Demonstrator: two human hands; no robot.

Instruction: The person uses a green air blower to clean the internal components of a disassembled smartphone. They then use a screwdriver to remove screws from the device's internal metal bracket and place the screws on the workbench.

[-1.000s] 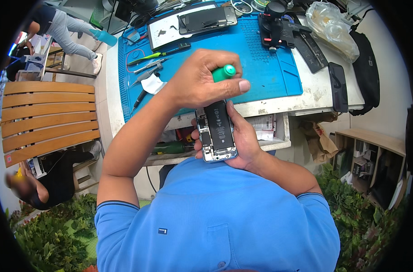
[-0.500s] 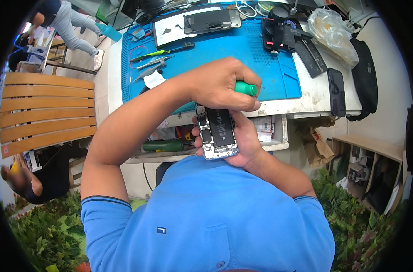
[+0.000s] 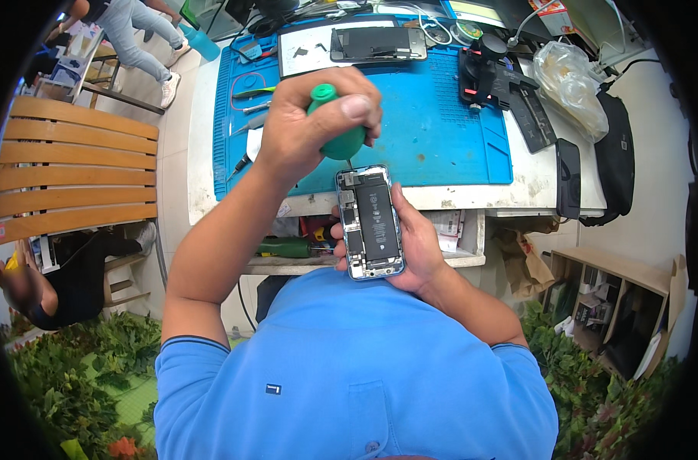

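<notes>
An opened phone (image 3: 375, 222) with its screen off shows a long black battery and bare metal parts inside. My right hand (image 3: 416, 234) is closed around it from below, thumb along one side and fingertips at the other. Above the phone's top end, my left hand (image 3: 318, 123) grips a green bulb-shaped air blower (image 3: 343, 144). A thin metal nozzle points down toward the phone's upper edge; whether it touches I cannot tell.
A blue work mat (image 3: 433, 153) covers the white bench (image 3: 533, 180). A detached screen (image 3: 380, 44), a black clamp stand (image 3: 483, 73) and another phone (image 3: 567, 178) lie there. Below, an open drawer (image 3: 472, 238) holds a green-handled tool (image 3: 286, 247). Two people are at left.
My left hand has moved left and turned, bringing the blower upright with its nozzle over the phone's top end. The phone's upper end, partly covered before, now shows fully.
</notes>
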